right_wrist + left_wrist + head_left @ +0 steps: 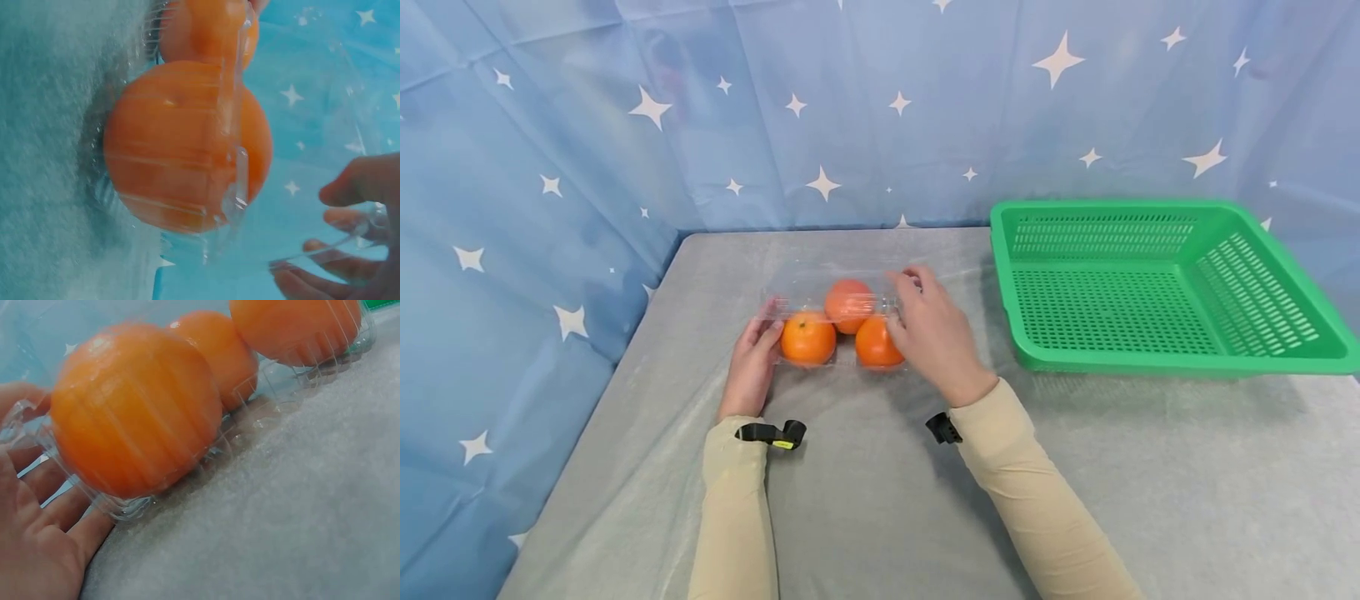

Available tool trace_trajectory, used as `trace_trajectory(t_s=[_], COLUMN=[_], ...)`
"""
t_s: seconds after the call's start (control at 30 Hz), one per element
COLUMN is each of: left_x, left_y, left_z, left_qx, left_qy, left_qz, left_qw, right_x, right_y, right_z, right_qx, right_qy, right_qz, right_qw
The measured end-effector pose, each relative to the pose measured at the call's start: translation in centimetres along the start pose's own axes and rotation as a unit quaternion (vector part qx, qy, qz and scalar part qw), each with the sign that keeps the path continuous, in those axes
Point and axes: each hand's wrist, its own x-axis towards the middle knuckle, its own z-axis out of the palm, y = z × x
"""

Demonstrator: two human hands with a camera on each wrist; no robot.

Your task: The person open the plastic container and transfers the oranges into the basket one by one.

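A clear plastic clamshell box [844, 360] rests on the table with three oranges inside. Its transparent lid [801, 275] is raised off the base. The left orange [808, 339] and right orange [877, 342] are in front, the third orange [848, 305] behind them. My left hand [752, 358] holds the box's left end; in the left wrist view its fingers [69, 506] lie against the clear wall. At the other end, my right hand [936, 333] grips the lid's edge between thumb and fingers, seen in the right wrist view.
A green perforated basket [1150, 364] stands to the right of the box. Grey cloth covers the table [865, 500]. Behind and to the left hangs a blue curtain [865, 83] with white stars. Small black cameras sit on both wrists.
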Motion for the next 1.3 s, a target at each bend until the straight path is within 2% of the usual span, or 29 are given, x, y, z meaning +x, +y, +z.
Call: trace_trajectory(t_s=[0.2,0.37,0.57,0.8,1.0,1.3], left_x=[0.2,0.3,0.2,0.0,-0.1,-0.1], left_y=[0.1,0.1,0.1,0.1,-0.4,-1.0], left_z=[0.2,0.0,0.0,-0.1,-0.2,-0.4], left_qx=[-0.019,-0.040,-0.050,-0.056,-0.066,-0.069], left_qy=[0.024,0.011,-0.003,-0.008,-0.013,-0.017], left_qz=[0.007,0.016,0.006,0.015,0.025,0.029], left_qw=[0.9995,0.9990,0.9987,0.9983,0.9974,0.9971], right_x=[0.1,0.6,1.3,2.3,2.9,2.6], right_y=[0.0,0.1,0.2,0.0,0.6,1.8], right_z=[0.3,0.4,0.3,0.5,0.8,0.9], right_qx=[0.013,0.006,0.017,0.058,0.094,0.150], right_qy=[0.038,0.051,0.057,0.067,0.075,0.087], right_qz=[0.013,0.020,0.028,0.023,0.038,0.039], right_qw=[0.999,0.998,0.998,0.996,0.992,0.984])
